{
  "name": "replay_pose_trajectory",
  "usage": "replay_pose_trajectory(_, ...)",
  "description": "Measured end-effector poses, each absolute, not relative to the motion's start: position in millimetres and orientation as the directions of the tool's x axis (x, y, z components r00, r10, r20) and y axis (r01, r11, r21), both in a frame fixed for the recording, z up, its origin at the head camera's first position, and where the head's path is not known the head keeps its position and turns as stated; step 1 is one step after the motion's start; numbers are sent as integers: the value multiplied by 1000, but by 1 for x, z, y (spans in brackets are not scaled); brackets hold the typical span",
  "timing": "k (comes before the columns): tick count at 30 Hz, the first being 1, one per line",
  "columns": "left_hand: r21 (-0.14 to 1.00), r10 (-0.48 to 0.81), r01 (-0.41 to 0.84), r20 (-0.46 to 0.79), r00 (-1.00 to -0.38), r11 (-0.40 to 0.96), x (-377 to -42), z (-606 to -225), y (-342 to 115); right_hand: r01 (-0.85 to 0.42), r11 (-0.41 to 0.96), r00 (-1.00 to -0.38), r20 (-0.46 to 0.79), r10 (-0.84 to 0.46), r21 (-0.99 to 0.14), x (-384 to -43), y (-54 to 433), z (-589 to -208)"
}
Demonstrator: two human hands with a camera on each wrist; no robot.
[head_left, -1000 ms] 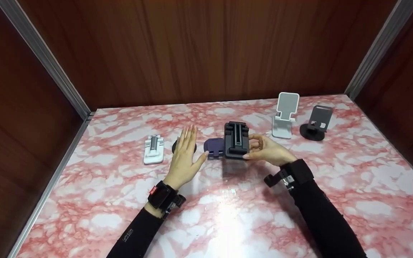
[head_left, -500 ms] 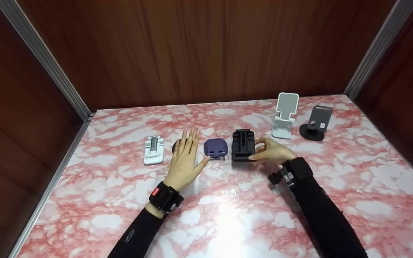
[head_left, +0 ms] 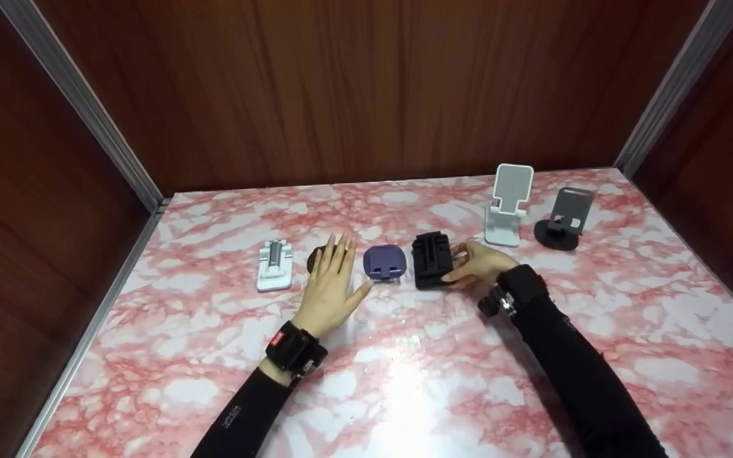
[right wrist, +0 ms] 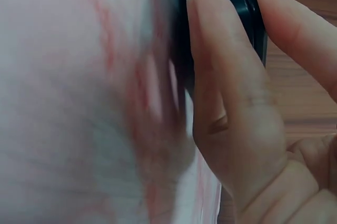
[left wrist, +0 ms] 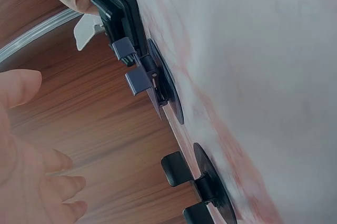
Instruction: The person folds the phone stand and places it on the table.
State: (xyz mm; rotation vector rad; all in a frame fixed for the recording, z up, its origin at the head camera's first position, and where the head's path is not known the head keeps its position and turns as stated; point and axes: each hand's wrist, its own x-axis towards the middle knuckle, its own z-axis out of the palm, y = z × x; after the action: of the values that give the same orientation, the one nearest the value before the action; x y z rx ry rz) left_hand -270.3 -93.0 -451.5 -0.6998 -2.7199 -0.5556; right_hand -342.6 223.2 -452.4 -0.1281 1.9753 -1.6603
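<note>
My right hand (head_left: 481, 262) pinches the right edge of a folded black phone stand (head_left: 432, 259) between thumb and fingers. In the right wrist view, the fingertips (right wrist: 210, 2) grip its dark rim close over the tabletop. My left hand (head_left: 328, 286) hovers with straight, spread fingers above a small black round-based phone stand (left wrist: 210, 182), partly hidden beneath it in the head view. The left wrist view shows a gap between this hand and the stand. Between both hands lies a purple folded phone stand (head_left: 385, 262) with a rounded base.
Left of my left hand lies a white folded phone stand (head_left: 274, 267). At the back right stand an unfolded white phone stand (head_left: 511, 191) and a grey one (head_left: 570, 210) on a round black base. Wooden panels (head_left: 366, 89) wall the marbled table (head_left: 214, 394) on three sides.
My right hand has brought the black phone stand down and to the right, away from the purple one, and tilted it slightly. My left hand has barely moved, its fingers now more spread.
</note>
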Motion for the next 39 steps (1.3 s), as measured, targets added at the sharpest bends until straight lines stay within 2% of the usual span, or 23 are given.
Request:
replay_pose_trajectory(6, 282, 415, 518, 350, -839, 808, -271, -453, -93, 309, 225, -842, -376, -387, -924, -345, 228, -454)
replay_pose_trajectory(9, 277, 422, 524, 351, -836, 806, -270, -453, -93, 284, 240, -859, -358, -366, -928, -346, 228, -454)
replay_pose_trajectory(16, 289, 431, 528, 338, -837, 799, -269, -453, -93, 164, 400, -903, -301, -307, -902, -343, 228, -449)
replay_pose_trajectory(22, 304, 431, 528, 332, -839, 793, -268, -454, -91, 80, 547, -933, -256, -253, -833, -339, 225, -444)
replay_pose_trajectory(29, 305, 433, 528, 328, -839, 793, -268, -454, -90, 33, 623, -942, -233, -243, -782, -334, 221, -440)
replay_pose_trajectory(35, 292, 433, 531, 339, -835, 795, -268, -453, -90, -196, 798, -957, -67, -283, -569, -334, 227, -433)
replay_pose_trajectory(39, 292, 432, 525, 330, -840, 799, -267, -452, -90, -202, 867, -969, -33, -243, -457, -330, 230, -424)
